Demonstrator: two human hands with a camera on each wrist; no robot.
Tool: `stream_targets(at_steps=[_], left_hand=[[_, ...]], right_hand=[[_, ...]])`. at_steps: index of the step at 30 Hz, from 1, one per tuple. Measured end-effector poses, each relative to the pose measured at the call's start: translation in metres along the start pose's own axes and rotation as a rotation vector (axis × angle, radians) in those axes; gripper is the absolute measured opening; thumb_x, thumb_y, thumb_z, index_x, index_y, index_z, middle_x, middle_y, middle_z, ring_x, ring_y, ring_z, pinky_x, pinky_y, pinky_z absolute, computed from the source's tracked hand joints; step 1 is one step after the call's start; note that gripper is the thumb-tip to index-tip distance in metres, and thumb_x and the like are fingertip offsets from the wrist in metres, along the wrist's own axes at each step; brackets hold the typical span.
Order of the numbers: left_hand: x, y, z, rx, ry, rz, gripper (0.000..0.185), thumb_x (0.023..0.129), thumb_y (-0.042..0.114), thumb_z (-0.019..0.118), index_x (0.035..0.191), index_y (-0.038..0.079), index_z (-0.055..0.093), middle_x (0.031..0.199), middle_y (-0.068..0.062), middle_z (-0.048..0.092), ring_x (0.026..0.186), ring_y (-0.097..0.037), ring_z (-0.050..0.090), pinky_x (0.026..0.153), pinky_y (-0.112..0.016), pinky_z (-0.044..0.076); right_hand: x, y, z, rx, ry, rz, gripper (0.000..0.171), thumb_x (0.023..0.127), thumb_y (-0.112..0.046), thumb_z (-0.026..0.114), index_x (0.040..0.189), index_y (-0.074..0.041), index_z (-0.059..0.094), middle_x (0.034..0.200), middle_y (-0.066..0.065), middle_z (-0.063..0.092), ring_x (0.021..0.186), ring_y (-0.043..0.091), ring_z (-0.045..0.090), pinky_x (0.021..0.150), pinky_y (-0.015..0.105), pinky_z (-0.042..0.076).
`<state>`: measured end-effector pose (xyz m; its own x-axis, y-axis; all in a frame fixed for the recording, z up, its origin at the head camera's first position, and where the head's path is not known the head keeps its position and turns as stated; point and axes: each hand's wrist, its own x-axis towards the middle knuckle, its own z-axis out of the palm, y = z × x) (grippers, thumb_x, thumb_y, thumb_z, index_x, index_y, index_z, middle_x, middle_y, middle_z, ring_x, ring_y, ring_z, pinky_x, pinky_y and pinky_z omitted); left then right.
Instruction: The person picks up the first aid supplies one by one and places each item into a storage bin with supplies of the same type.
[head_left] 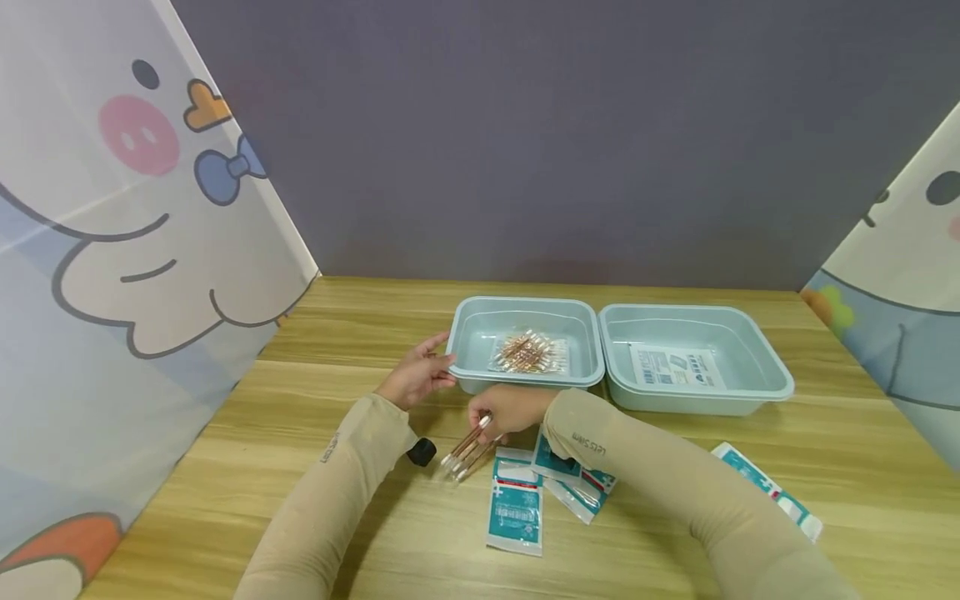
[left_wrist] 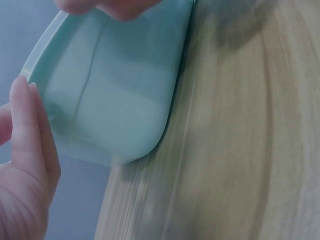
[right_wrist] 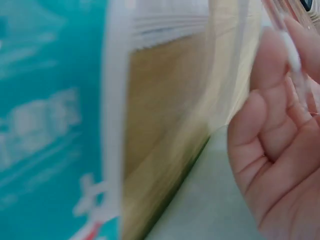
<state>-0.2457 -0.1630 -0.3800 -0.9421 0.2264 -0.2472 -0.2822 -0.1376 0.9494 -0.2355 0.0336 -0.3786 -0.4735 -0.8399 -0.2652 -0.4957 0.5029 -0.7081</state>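
My left hand (head_left: 437, 363) rests with straight fingers on the left rim of a pale green tray (head_left: 467, 321); its thumb (left_wrist: 26, 127) lies against the tray's corner (left_wrist: 115, 115). A heap of clear-wrapped cotton swabs (head_left: 531, 352) lies inside that tray. Just in front of the tray, my right hand (head_left: 489, 420) pinches a small bundle of the same swabs (head_left: 467, 455), which slants down toward the wooden table (head_left: 352, 358). One swab (right_wrist: 292, 60) crosses the right hand's fingers (right_wrist: 265, 135) in the blurred right wrist view.
A second pale green tray (head_left: 772, 375) stands touching the first on its right, with a printed packet (head_left: 677, 367) inside. Several teal and white packets (head_left: 516, 505) lie under and beside my right forearm, one further right (head_left: 768, 493). Printed curtains flank both sides.
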Motion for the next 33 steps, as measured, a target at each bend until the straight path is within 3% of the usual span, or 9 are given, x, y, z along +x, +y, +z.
stream_targets(at_steps=[10,15,20,33], left_hand=[[-0.001,0.0,-0.003,-0.032,0.006,-0.002,0.059,0.099,-0.005,0.044,0.152,0.008,0.024,0.078,-0.006,0.052,0.055,-0.008,0.056,0.053,-0.015,0.054],[0.0,0.0,-0.001,-0.043,-0.012,0.007,0.059,0.099,-0.005,0.044,0.152,0.007,0.023,0.078,-0.006,0.053,0.054,-0.008,0.057,0.053,-0.015,0.054],[0.0,0.0,-0.001,-0.038,-0.012,0.007,0.059,0.099,-0.004,0.045,0.152,0.008,0.024,0.079,-0.007,0.053,0.054,-0.008,0.057,0.053,-0.015,0.054],[0.0,0.0,-0.001,0.015,0.009,0.014,0.06,0.098,-0.005,0.046,0.152,0.006,0.023,0.084,-0.009,0.049,0.055,-0.008,0.055,0.054,-0.015,0.055]], right_hand=[[-0.018,0.012,0.006,0.287,0.133,0.079,0.01,0.086,0.002,0.068,0.091,-0.005,0.062,0.078,0.0,0.06,0.056,0.011,0.054,0.05,0.022,0.052],[-0.026,0.013,0.004,0.411,0.181,0.047,0.014,0.087,0.003,0.066,0.1,-0.001,0.061,0.083,0.004,0.063,0.054,0.012,0.053,0.051,0.023,0.051],[-0.03,0.01,0.001,0.431,0.216,0.016,0.017,0.088,0.001,0.066,0.105,0.002,0.061,0.089,0.005,0.062,0.054,0.012,0.054,0.054,0.029,0.054],[-0.039,-0.004,-0.008,0.397,0.341,0.004,0.019,0.086,0.0,0.069,0.104,0.004,0.063,0.08,0.003,0.064,0.052,0.011,0.058,0.064,0.054,0.057]])
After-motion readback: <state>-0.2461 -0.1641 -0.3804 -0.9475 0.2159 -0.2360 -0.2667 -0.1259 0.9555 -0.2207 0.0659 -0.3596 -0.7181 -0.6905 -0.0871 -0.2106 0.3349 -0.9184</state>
